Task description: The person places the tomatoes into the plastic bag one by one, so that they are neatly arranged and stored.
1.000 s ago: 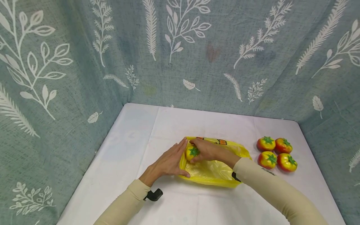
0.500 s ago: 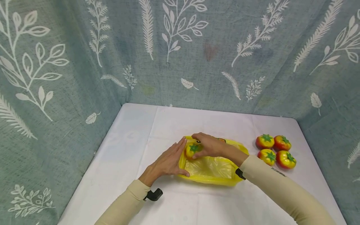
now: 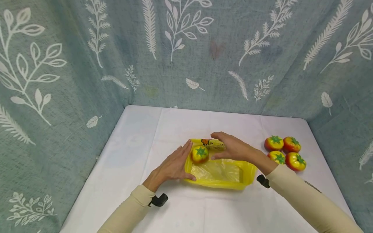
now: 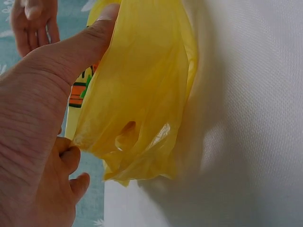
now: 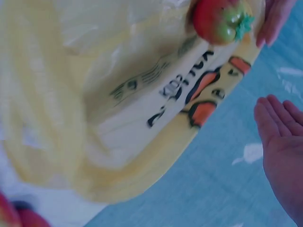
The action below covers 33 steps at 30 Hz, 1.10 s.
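White-covered table (image 3: 140,145): glossy red-yellow fruit (image 3: 199,158) with green star-shaped leaves (image 3: 201,150) sits far-left inside yellow plastic bag (image 3: 217,184). Print (image 5: 171,88): "KID" (rest blurry). Right hand (image 3: 234,149): fingers relaxed, empty, beside fruit; left hand (image 3: 175,165): fingers straight, touching bag.

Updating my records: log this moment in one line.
left hand: touching yellow bag; right hand: holding nothing; tomato: in bag; four tomatoes: on table
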### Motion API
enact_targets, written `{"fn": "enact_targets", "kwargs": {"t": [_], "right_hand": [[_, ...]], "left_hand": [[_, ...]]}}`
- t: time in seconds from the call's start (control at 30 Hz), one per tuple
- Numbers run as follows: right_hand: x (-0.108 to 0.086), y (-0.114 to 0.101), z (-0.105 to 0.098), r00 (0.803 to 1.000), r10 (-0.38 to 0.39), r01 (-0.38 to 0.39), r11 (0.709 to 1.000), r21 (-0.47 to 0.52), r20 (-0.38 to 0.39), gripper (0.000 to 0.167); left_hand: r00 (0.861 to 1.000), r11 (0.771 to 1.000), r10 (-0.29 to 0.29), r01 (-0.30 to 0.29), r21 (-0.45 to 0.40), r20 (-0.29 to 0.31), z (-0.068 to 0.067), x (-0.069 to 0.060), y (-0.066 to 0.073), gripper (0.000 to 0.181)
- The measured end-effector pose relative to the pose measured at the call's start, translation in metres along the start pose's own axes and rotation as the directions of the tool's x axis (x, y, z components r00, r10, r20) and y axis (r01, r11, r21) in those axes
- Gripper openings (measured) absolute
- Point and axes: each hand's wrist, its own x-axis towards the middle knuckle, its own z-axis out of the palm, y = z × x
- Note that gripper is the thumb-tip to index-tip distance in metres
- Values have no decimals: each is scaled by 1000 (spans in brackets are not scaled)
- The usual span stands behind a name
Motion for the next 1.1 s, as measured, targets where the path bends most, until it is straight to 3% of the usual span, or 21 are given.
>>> {"fn": "enact_targets", "kwargs": {"t": [0.3, 0.53, 0.77, 0.9, 1.1], "right_hand": [[-58, 27, -4, 993, 95, -91, 993, 70, -69, 96], [-90, 40, -1, 971, 205, -191, 974, 118, -125, 100], [-119, 54, 4, 948, 228, -196, 967, 160, -220, 92], [-137, 63, 2, 922, 253, -196, 958, 210, -294, 89], [-166, 77, -2, 858, 310, -203, 937, 284, -409, 83]], "left_hand": [[1000, 1000, 10, -10, -15, 2, 4, -2, 2, 139], [1000, 1000, 10, -10, -2, 0, 2, -2, 1, 139], [1000, 1000, 21, -21, -4, 2, 1, -2, 1, 138], [1000, 1000, 21, -21, 2, -1, 1, -2, 0, 138], [1000, 1000, 5, -5, -3, 4, 2, -2, 0, 139]]}}
